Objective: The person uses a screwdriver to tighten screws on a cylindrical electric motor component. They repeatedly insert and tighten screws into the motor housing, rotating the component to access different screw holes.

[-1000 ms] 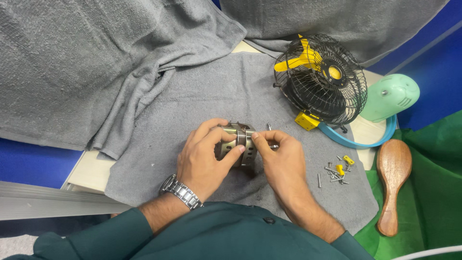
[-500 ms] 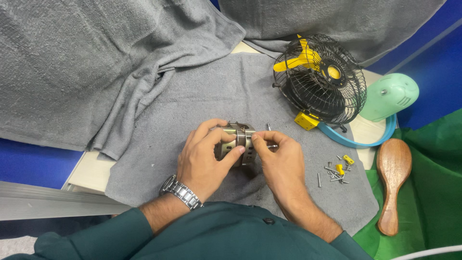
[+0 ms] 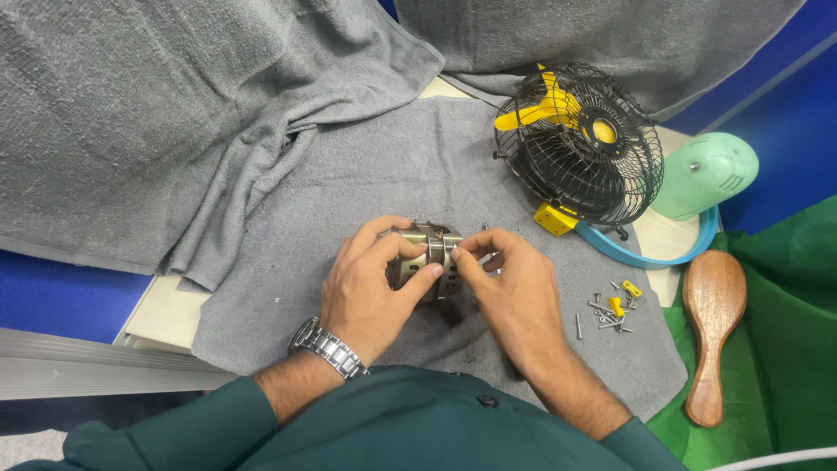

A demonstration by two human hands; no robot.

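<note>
While the left hand (image 3: pixel 370 292) clasps the metal motor (image 3: pixel 429 255), the right hand (image 3: pixel 513 292) pinches its edge, screws (image 3: pixel 610 312) nearby.

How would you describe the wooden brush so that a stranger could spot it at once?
Start at the black caged fan with yellow blades and move right and down onto the green cloth. The wooden brush lies there, handle toward the viewer. It is the only brown, oval-headed thing; its neighbours are small screws and a mint-green housing.

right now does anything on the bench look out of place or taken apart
Yes: the fan lies tilted with its pale green housing detached beside it. Loose screws are scattered on the grey towel. Both hands grip the metal motor.
</note>
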